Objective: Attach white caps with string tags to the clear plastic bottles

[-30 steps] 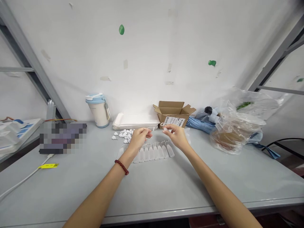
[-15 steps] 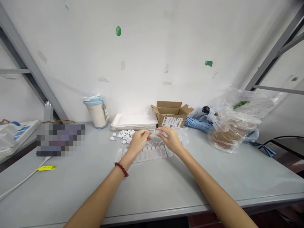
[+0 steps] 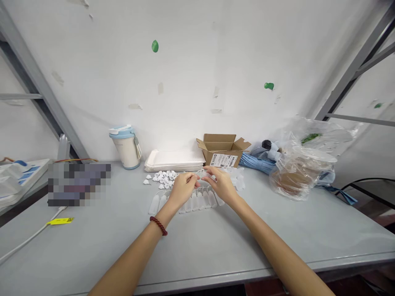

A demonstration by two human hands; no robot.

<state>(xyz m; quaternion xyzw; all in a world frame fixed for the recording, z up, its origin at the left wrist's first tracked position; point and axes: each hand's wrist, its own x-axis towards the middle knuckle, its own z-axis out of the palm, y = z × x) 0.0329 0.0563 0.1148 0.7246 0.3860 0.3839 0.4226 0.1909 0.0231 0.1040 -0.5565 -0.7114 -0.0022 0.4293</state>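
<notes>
My left hand (image 3: 182,188) and my right hand (image 3: 219,183) meet above a row of several small translucent plastic bottles (image 3: 197,200) lying side by side on the grey table (image 3: 197,242). Both hands pinch a small translucent bottle piece (image 3: 200,175) between their fingertips, just above the row. A red bead bracelet (image 3: 158,225) sits on my left wrist. A scatter of small white caps (image 3: 162,178) lies just behind my left hand. More clear pieces (image 3: 238,176) lie to the right of my right hand.
Against the wall stand a blue-lidded cup (image 3: 125,146), a stack of white trays (image 3: 174,160) and an open cardboard box (image 3: 222,149). Blue cloth (image 3: 262,158) and plastic bags (image 3: 304,164) fill the right. A cable with a yellow tag (image 3: 60,221) runs at left.
My two hands have come together from a gap apart and dropped slightly toward the row of bottles. The view has tilted a little downward.
</notes>
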